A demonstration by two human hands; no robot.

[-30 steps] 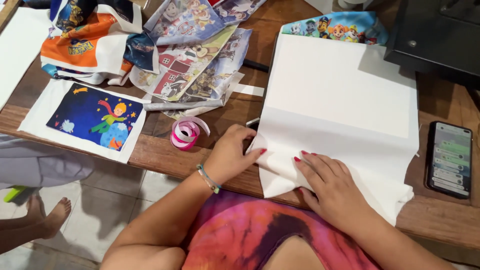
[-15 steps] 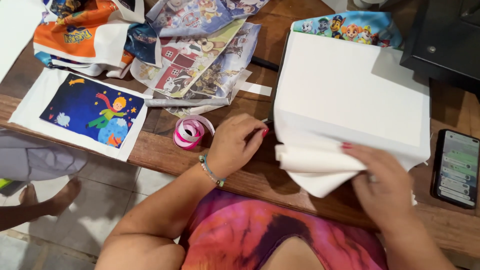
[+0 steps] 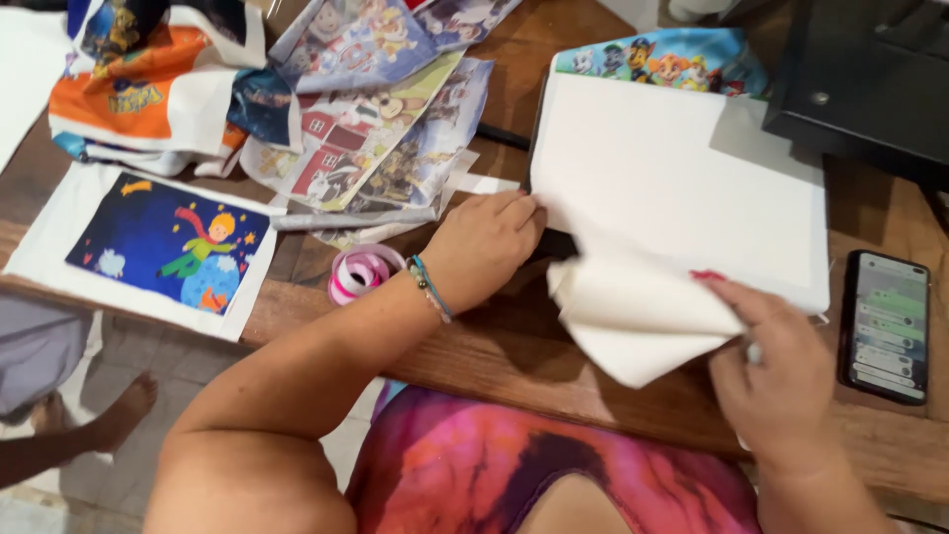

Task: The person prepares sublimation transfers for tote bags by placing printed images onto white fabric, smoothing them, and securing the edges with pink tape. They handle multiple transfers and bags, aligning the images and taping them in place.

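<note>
A white fabric sheet [image 3: 672,178] lies on the wooden table [image 3: 494,346] in front of me. My right hand [image 3: 781,376] grips its near edge and has it folded up and back, so a curled white flap [image 3: 633,316] hangs over the table. My left hand [image 3: 484,247] rests on the table at the sheet's left edge, fingertips touching that edge beside a dark object [image 3: 559,242] under the sheet. A beaded bracelet is on my left wrist.
A pink ribbon roll [image 3: 361,272] sits left of my left wrist. Cartoon-printed fabrics [image 3: 376,129] pile at the back left, a white cloth with a blue picture [image 3: 168,247] at the left edge. A phone [image 3: 885,326] lies at right, a black machine [image 3: 860,79] behind it.
My right hand has lifted the sheet's near edge off the table and curled it back. My left hand has slid from the near edge up to the sheet's left side.
</note>
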